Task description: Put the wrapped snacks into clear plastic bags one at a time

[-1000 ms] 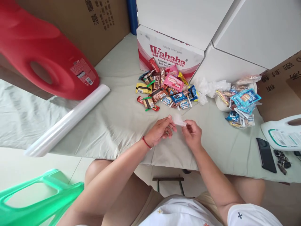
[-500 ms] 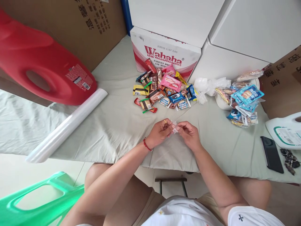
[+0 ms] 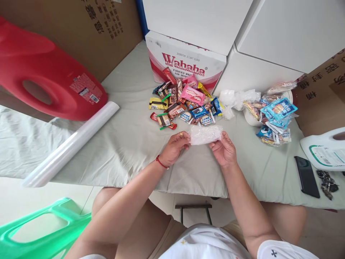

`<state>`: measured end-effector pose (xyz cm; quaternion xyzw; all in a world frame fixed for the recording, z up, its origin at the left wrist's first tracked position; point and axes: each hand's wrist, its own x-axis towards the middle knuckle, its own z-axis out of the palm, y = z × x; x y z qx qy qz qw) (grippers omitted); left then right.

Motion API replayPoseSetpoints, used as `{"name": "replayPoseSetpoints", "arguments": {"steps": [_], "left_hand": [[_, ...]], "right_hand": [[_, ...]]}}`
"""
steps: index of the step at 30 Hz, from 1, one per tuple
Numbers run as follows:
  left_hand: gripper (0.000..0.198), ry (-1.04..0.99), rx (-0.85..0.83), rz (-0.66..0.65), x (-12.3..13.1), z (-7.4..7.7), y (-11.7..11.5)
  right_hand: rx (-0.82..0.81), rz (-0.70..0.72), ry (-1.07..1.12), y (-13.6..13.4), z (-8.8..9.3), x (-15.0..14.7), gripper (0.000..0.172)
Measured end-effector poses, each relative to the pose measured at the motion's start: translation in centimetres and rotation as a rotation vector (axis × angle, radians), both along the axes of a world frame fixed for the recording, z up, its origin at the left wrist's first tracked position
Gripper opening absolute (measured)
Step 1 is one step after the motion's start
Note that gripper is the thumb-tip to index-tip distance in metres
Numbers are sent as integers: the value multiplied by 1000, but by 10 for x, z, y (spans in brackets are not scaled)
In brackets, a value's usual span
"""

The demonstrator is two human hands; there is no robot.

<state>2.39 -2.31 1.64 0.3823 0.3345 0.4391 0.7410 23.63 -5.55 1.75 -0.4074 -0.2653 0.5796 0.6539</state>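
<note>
Clearly, the fingers of the left hand (image 3: 173, 148) pinched the clear plastic (image 3: 206, 135) at its nine o'clock end, and those of the right hand (image 3: 224, 150) grasped its three o'clock end. It was spread above the cloth (image 3: 134, 144), with snacks (image 3: 185, 102) at eleven o'clock from it.

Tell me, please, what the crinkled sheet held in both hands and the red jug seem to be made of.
Crinkled sheet: probably thin plastic film, whitish and glossy; its fine creases catch the light.

Red jug: likely moulded plastic, smooth with a soft sheen; its rounded body flows seamlessly around the handle opening.
</note>
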Motion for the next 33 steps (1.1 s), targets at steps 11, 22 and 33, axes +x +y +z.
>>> {"name": "replayPoseSetpoints", "arguments": {"steps": [11, 22, 33], "left_hand": [[50, 204, -7, -273, -1, 2, -1], [23, 713, 636, 110, 10, -6, -19], [24, 704, 766, 23, 10, -4, -26]], "right_hand": [[-47, 186, -178, -2, -4, -12, 36], [0, 187, -507, -12, -7, -22, 44], [-36, 154, -448, -9, -4, -23, 34]]}}
